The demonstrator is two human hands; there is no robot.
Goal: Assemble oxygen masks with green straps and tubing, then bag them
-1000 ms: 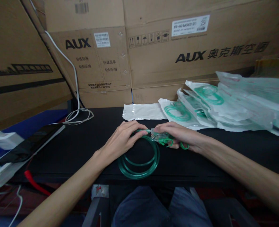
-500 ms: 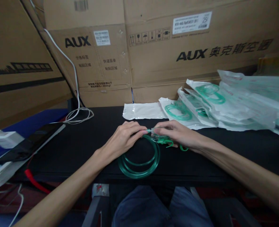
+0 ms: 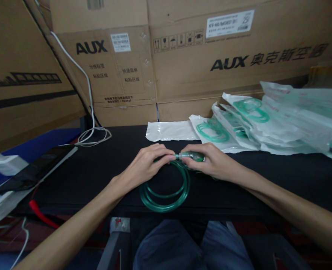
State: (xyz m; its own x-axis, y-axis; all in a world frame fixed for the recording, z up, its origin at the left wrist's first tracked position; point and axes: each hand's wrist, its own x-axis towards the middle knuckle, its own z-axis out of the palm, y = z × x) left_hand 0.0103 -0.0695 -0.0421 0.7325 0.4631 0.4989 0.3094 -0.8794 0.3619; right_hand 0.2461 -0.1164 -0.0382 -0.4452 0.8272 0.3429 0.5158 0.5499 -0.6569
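My left hand (image 3: 149, 161) pinches an end of the green tubing (image 3: 166, 207) between thumb and fingertips, and my right hand (image 3: 215, 161) grips a clear fitting (image 3: 196, 155), thumb below and forefinger above. The two parts meet end to end in the narrow gap between my hands. I judge them lined up, perhaps partly pushed together; my fingers cover too much to tell whether the joint is fully seated. The rest of the tubing lies in loose loops just below my left hand, already out of any wrapper and not bagged, unlike the coils in the sealed packs (image 3: 213, 131) beyond my right hand.

As for edges, the loops come near the front edge of the bench (image 3: 239, 191), on my side of the hands. Beyond them, a flat white packet (image 3: 171, 131) and the packs limit forward reach, with cardboard boxes (image 3: 182, 75) behind. The widest sideways room seems to be left of my left hand, up to the white cable (image 3: 98, 140).
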